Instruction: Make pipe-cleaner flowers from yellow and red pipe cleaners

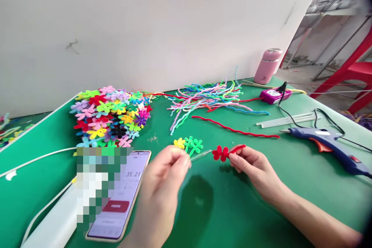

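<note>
My left hand [167,174] is pinched shut on a thin clear stick [200,156] that carries a yellow flower [179,143] and two green pipe-cleaner flowers [194,144] at its far end. My right hand [252,168] is closed on a red pipe-cleaner flower [221,153], holding it by its red stem just right of the stick's tip. Both hands hover low over the green table [261,201].
A heap of finished coloured flowers [112,116] lies at the left and loose pipe cleaners [206,99] at the back. A single red pipe cleaner [235,130], glue sticks [287,120], a blue glue gun [328,145], a pink bottle [269,66] and a phone [122,197] surround the hands.
</note>
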`<state>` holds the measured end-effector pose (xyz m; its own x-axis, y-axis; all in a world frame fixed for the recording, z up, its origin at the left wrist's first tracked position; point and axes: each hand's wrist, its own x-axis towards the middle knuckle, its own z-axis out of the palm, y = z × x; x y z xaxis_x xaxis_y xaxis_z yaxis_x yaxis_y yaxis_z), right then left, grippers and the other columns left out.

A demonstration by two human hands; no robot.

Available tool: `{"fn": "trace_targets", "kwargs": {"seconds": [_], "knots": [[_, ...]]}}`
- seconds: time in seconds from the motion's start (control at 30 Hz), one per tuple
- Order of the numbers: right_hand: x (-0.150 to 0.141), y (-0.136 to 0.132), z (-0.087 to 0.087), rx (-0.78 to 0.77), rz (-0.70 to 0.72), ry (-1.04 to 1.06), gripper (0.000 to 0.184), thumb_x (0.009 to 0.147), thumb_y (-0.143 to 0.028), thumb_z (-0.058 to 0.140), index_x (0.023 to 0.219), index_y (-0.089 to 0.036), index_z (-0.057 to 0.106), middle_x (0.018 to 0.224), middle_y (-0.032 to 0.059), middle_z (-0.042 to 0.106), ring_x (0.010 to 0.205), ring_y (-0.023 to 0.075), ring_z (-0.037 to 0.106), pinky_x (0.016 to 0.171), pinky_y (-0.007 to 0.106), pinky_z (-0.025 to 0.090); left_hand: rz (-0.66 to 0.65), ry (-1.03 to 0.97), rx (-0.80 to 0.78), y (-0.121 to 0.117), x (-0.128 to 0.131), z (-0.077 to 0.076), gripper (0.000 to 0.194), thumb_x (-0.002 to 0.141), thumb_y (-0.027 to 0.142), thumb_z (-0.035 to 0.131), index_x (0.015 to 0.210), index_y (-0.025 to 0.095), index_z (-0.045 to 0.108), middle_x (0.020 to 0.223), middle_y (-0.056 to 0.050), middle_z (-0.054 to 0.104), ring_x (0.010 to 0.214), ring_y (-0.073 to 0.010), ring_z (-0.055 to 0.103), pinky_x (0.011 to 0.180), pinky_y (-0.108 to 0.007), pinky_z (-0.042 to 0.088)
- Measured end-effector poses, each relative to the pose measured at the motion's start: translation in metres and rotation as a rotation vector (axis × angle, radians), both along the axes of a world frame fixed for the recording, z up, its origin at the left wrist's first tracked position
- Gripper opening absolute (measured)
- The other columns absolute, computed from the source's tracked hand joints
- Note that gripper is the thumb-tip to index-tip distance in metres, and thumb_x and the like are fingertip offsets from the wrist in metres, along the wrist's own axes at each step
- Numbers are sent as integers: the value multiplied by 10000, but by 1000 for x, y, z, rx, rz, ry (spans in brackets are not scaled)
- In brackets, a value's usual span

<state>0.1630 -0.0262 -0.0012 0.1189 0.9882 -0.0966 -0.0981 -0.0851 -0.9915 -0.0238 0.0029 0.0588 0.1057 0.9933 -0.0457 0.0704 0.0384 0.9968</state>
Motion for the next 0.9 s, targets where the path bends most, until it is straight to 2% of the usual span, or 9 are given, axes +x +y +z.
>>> {"fn": "trace_targets", "kwargs": {"seconds": [0.07,0.17,0.3,0.37,0.5,0.57,0.7,0.8,0.9], "knots": [[0,1,1,-12,-7,0,299,750,-440,594,658,-158,551,570,-23,476,533,102,384,498,223,317,-99,-32,-34,6,13,-11,111,818,295,543,819,184,539,680,45,476,625,-93,450,582,-212,383],[1,3,1,-22,5,4,307,751,-445,590,660,-155,549,580,-16,494,528,101,382,493,223,312,-177,-31,-145,11,29,-27,163,801,317,551,894,193,501,686,51,447,610,-93,420,575,-212,353],[-1,2,0,-5,65,26,293,772,-418,585,662,-149,550,592,-18,504,535,92,391,506,213,326,-404,-68,-206,12,37,-37,181,817,349,515,796,170,500,679,32,470,620,-105,422,567,-219,355],[-4,1,0,6,109,25,288,783,-414,576,674,-148,554,605,-18,506,547,91,407,517,208,341,-464,-91,-200,10,37,-39,214,822,352,506,717,167,487,644,34,463,606,-103,415,551,-216,354],[-5,-1,-2,6,174,-62,319,828,-430,506,670,-154,533,594,-27,478,540,94,411,503,206,347,-423,-134,-241,9,32,-44,239,827,332,511,659,166,475,575,46,453,555,-89,403,528,-209,338],[-2,-2,-3,36,116,-173,300,864,-402,454,697,-163,523,592,-30,458,534,96,406,492,207,349,-384,-209,-312,8,30,-45,221,819,319,524,665,164,484,569,42,469,545,-84,408,517,-206,326],[5,-2,-4,352,-88,-552,82,829,-232,520,899,-193,536,776,17,516,649,130,480,600,244,429,-300,-357,-436,8,26,-47,202,787,271,564,637,159,485,545,40,472,524,-75,414,485,-196,302],[7,-2,-4,571,-54,-793,268,778,-163,567,1039,-222,551,883,51,517,755,166,518,651,274,457,-269,-428,-509,7,26,-48,190,765,250,585,631,160,487,525,42,465,507,-72,420,464,-192,289],[6,-2,-2,661,42,-936,257,791,-179,562,1041,-232,593,805,49,534,718,173,521,610,284,456,-283,-465,-552,5,27,-50,183,748,243,604,632,157,491,520,45,452,493,-69,420,453,-190,282]]}}
